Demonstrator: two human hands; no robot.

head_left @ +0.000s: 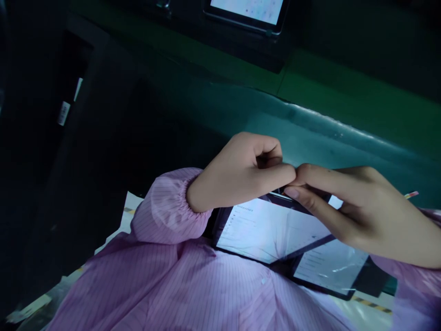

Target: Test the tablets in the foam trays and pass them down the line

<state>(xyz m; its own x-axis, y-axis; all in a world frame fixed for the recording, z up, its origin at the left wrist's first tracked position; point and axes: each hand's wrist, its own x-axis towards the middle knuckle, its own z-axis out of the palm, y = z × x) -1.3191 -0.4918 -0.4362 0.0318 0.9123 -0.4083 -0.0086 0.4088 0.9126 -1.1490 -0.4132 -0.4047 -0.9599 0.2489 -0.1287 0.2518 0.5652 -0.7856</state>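
My left hand [241,172] is curled into a loose fist, and its thumb tip meets the fingertips of my right hand [347,204]. They meet just above the far edge of a lit tablet [265,230] that lies tilted over my lap. The thumb and fingers of my right hand pinch that far edge. Nothing shows inside my left fist. A second lit tablet [330,266] lies partly under the first, to its right. Pink striped sleeves cover both arms.
A green conveyor surface [310,133] runs across in front of me. Beyond it, a third tablet with a bright screen [248,9] sits in a dark stand. The left side is dark, with a white label [64,112]. Pale floor with striped tape [372,303] shows below.
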